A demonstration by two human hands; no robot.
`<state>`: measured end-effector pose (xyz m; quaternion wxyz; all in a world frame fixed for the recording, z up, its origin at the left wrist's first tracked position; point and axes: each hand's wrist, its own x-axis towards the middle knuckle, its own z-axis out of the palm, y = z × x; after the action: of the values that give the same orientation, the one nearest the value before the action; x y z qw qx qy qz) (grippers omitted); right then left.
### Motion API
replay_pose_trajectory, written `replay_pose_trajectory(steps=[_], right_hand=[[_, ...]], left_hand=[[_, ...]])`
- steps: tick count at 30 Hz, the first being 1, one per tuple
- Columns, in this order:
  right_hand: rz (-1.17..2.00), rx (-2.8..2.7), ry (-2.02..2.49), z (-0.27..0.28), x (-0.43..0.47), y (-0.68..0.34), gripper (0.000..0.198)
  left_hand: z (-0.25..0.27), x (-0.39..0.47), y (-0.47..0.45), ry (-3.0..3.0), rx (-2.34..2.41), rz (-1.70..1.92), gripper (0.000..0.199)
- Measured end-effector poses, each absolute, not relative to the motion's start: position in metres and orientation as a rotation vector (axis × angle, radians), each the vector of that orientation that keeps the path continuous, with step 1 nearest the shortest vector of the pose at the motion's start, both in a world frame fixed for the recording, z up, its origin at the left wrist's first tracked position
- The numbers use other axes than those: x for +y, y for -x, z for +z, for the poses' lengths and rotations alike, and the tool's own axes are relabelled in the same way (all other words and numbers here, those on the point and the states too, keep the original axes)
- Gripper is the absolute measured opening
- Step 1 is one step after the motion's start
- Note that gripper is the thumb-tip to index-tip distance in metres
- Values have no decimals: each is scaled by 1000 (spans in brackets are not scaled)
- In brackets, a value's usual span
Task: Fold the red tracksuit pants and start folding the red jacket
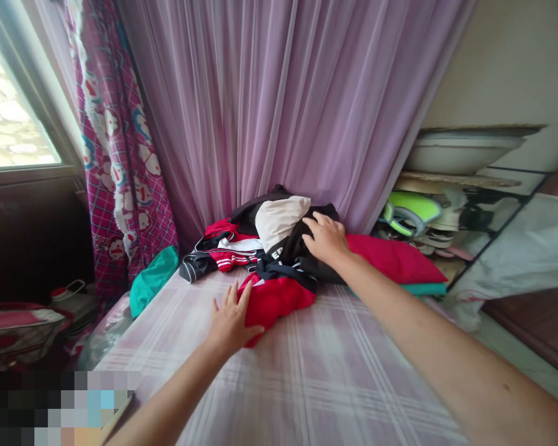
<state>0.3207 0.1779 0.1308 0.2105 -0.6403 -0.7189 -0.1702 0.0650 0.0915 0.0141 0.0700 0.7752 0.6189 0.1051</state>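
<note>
A heap of clothes lies at the far end of a plaid-covered bed. On top is a black garment with a pale beige part and partly hidden white lettering. My right hand is over the black garment, fingers apart; whether it presses on the cloth I cannot tell. My left hand is spread beside the red cloth at the heap's near side, its thumb by the cloth's edge. A red and navy jacket with white stripes lies crumpled on the left of the heap.
A dark pink cushion-like piece lies right of the heap. Teal cloth hangs at the bed's left edge. Purple curtains close off the back. A shelf at right holds shoes and a bright green visor-like item.
</note>
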Motion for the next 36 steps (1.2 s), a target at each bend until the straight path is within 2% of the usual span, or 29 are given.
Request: replay_pose_trajectory(steps=[3, 4, 7, 12, 14, 16, 18, 21, 24, 26, 28, 31, 36], right_hand=[[-453, -2117, 1655, 94, 130, -333, 36], [-422, -2142, 1651, 83, 115, -338, 34], [-284, -2185, 1679, 55, 81, -348, 38], [-169, -2342, 1573, 42, 50, -332, 68], [-126, -2474, 1490, 45, 36, -324, 60], [-16, -2632, 1429, 49, 16, -321, 40], [112, -2728, 1424, 53, -8, -324, 24], [230, -2701, 1489, 57, -46, -339, 16], [299, -2651, 1584, 53, -76, -364, 11], [406, -2652, 1664, 49, -89, -384, 10], [576, -2658, 1707, 46, -96, -403, 13], [758, -2539, 1756, 53, -95, -423, 30], [368, -2034, 1897, 65, -75, -409, 40]], left_hand=[[32, 105, -65, -2399, 1848, 312, 37], [37, 106, -62, -2415, 1839, 342, 33], [50, 92, -58, -2418, 1818, 399, 36], [60, 24, -85, -2544, 1398, 456, 32], [60, -5, -98, -2584, 1233, 437, 32], [58, -26, -102, -2541, 1179, 400, 30], [55, -33, -95, -2447, 1238, 417, 28], [44, -24, -75, -2349, 1445, 664, 26], [29, -10, -63, -2213, 1643, 838, 53], [21, -8, -68, -2130, 1622, 714, 52], [18, -16, -80, -2097, 1539, 525, 33], [26, -38, -99, -2150, 1506, 383, 23], [59, -75, -106, -2460, 1305, 222, 21]])
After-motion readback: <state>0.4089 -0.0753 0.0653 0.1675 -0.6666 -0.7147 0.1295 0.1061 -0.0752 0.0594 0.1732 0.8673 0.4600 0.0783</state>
